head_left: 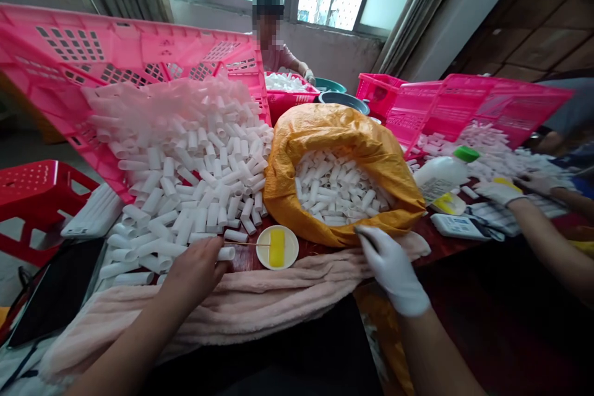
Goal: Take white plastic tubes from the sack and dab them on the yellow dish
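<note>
My bare left hand (pixel 197 269) is closed around a white plastic tube (pixel 226 253) and a thin stick whose tip reaches a small white dish (pixel 277 247) holding a yellow sponge. My right hand (pixel 390 266), in a white glove, pinches the lower rim of an orange bag (pixel 325 136) filled with white tubes. A large heap of loose white tubes (pixel 185 161) spills from a tipped pink crate (pixel 120 55) at my left. A pink towel (pixel 260 297) lies along the table edge under both hands.
A white bottle with a green cap (pixel 443 176) lies to the right of the bag. A co-worker's gloved hand (pixel 499 192) works at right beside another pink crate (pixel 468 108). A person sits across the table. A red stool (pixel 32 192) stands at left.
</note>
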`<state>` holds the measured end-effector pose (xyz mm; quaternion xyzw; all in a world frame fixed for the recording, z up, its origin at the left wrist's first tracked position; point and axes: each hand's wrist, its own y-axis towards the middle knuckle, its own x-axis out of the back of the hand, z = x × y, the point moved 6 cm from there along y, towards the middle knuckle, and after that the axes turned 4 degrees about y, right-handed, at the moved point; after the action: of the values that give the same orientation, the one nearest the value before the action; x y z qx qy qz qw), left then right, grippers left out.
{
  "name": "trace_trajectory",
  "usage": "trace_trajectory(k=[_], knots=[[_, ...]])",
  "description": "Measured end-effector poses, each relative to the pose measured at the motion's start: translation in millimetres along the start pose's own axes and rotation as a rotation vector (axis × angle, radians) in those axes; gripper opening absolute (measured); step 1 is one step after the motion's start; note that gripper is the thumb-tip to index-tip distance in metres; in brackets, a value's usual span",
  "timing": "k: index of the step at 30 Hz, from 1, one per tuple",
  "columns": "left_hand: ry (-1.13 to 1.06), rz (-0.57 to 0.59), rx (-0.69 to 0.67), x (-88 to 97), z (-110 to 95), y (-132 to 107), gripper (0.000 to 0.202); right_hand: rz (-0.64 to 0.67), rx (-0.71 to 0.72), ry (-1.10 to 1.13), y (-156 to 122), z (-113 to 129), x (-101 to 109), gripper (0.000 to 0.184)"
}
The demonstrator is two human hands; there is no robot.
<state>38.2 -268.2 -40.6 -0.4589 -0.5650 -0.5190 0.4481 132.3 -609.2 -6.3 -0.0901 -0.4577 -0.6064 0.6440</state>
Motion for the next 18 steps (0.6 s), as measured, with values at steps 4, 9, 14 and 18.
trace_trajectory(k=[4,9,14,18], knots=[[0.005,-0.071,-0.060,7.5,-18.9,12.9,0.007,0.293,0.144,-0.331,81.1,25.5,-60.3,0.025],[-0.073,0.039,-0.082,-15.1,-32.8,20.9,0.011,0.287,0.167,-0.464,108.3,31.3,-70.0,0.015],[-0.157,0.100,-0.036,-27.1,-28.3,17.1,0.013,0.172,0.334,0.068,63.5,62.4,-48.3,0.021],[-0.143,0.130,0.003,-31.9,-25.8,19.2,0.011,0.372,0.378,0.330,29.4,79.9,-89.7,0.023]])
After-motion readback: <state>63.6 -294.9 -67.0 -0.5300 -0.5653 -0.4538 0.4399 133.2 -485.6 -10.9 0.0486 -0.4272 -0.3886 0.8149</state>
